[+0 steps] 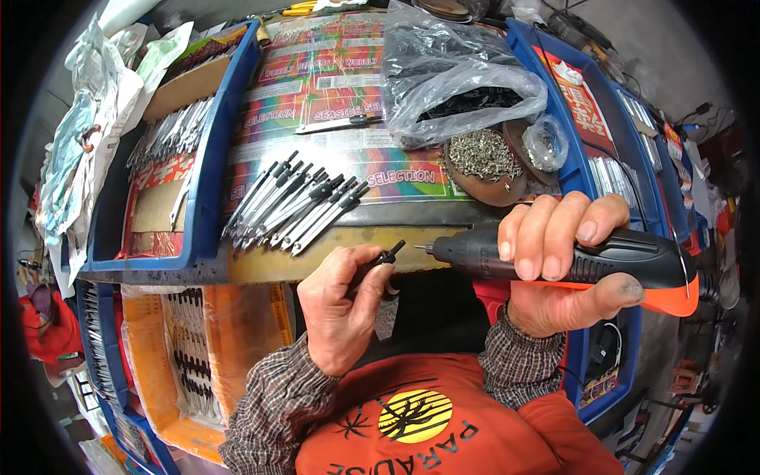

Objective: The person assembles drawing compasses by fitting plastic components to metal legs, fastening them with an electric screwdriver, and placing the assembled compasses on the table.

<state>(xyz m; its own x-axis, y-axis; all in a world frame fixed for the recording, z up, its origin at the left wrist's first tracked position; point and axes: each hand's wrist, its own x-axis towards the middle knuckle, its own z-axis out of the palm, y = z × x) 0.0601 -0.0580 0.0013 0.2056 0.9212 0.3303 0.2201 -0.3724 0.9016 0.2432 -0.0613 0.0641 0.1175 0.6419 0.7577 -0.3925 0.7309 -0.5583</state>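
My right hand [554,253] is wrapped round a black and orange electric screwdriver [633,257], held level with its bit pointing left. My left hand [340,305] pinches a small black part with a thin peg [388,256], just left of the bit tip and apart from it. My fingers hide the rest of that part. Beyond my left hand lies a pile of what look like drawing compasses [293,207], with silver legs and black heads. Another compass [336,124] lies alone farther back. A round brown dish [499,192] holds many small metal screws [483,154].
Behind the screws sits a clear plastic bag [467,87] of black parts, with a smaller clear bag [546,142] nearby. Blue bins of silver legs flank the bench: one at left [210,182], one at right [566,119]. An orange-lined box [237,332] of compasses stands lower left.
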